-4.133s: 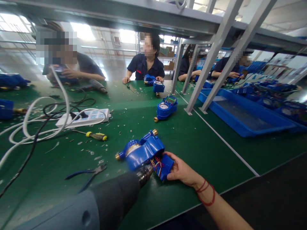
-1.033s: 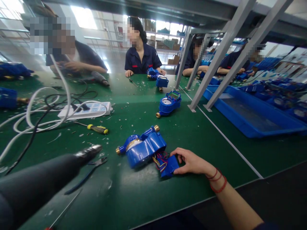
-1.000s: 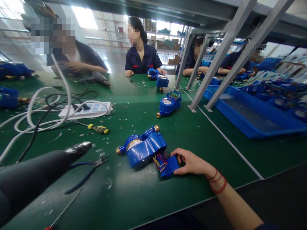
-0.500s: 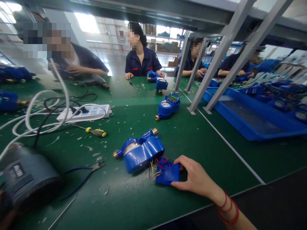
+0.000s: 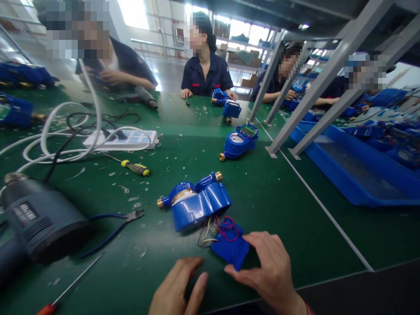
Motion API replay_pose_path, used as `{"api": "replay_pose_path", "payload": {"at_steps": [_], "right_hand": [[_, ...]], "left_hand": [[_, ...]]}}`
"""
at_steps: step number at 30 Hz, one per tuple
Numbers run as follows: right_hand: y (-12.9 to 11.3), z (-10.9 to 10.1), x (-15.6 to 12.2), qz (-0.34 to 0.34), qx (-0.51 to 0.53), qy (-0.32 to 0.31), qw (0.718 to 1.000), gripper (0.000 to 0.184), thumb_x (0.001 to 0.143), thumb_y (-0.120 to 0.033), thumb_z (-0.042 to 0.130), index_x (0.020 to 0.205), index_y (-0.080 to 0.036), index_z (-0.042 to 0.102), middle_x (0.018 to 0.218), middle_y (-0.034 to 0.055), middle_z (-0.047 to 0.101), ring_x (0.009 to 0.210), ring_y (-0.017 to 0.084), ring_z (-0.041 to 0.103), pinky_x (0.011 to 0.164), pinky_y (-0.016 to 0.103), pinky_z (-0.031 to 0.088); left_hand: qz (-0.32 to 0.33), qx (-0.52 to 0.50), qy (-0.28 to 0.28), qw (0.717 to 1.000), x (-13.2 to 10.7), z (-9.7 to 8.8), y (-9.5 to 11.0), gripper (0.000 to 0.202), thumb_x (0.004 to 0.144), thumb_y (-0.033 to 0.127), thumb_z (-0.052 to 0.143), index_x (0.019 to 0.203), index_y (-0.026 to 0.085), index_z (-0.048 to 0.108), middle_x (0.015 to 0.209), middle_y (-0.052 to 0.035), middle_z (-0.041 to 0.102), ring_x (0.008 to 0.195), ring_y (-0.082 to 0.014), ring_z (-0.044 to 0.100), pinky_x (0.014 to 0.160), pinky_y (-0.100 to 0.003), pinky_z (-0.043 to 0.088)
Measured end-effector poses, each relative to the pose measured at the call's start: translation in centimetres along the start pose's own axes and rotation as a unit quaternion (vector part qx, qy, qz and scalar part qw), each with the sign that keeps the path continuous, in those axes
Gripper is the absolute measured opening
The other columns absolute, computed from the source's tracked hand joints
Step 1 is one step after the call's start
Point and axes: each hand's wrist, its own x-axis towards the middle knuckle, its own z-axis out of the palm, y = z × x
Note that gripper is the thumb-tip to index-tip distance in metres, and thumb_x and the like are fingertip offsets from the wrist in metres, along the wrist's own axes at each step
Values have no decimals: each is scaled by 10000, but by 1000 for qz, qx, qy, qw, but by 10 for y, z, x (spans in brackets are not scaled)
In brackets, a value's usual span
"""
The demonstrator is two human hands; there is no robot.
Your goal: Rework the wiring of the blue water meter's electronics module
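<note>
A blue plastic box (image 5: pixel 229 245) with red and yellow wires is gripped at its right side between the thumb and fingers of my right hand (image 5: pixel 271 264). Its wires lead up to a blue water meter (image 5: pixel 200 205) with brass threaded ends, lying on its side on the green bench. My left hand (image 5: pixel 180 284) is at the bottom middle, fingers apart and holding nothing, a little to the left of the box. A heat gun (image 5: pixel 42 218) lies at the left, beside blue-handled cutting pliers (image 5: pixel 114 223).
A yellow-and-black screwdriver (image 5: pixel 135 167) lies below a white power strip (image 5: pixel 121 140) with looped cables. A second meter (image 5: pixel 238 142) stands farther back. Metal posts (image 5: pixel 315 83) rise at right beside a blue tray (image 5: pixel 357 175). Co-workers sit across the bench (image 5: pixel 183 131).
My left hand has come into view from below, near the box. The box has tilted in my right hand. The heat gun, held at its handle before, now lies free.
</note>
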Motion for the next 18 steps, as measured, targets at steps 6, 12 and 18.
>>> {"api": "replay_pose_path", "payload": {"at_steps": [6, 12, 18], "right_hand": [[-3, 6, -6, -21, -28, 31, 999, 448, 673, -532, 666, 935, -196, 528, 713, 86, 678, 649, 241, 631, 603, 361, 417], [-6, 15, -8, -76, -42, 118, 989, 494, 641, -557, 687, 834, -114, 589, 625, 84, 655, 554, 210, 597, 529, 329, 392], [-7, 22, -11, -79, -36, 130, 988, 522, 620, -557, 711, 840, -95, 606, 645, 88, 667, 573, 196, 611, 531, 323, 432]], "left_hand": [[-72, 50, 83, 993, 25, 43, 13, 351, 822, 368, 542, 1085, 136, 535, 1012, -118, 636, 914, -211, 633, 773, -304, 545], [-32, 48, 127, 990, 36, 42, 19, 160, 854, 289, 511, 933, 172, 587, 840, -56, 659, 771, -178, 631, 710, -283, 512], [-15, -10, 133, 991, 36, 40, 19, 115, 851, 136, 497, 921, 148, 586, 818, -40, 651, 753, -126, 619, 743, -209, 458]]}}
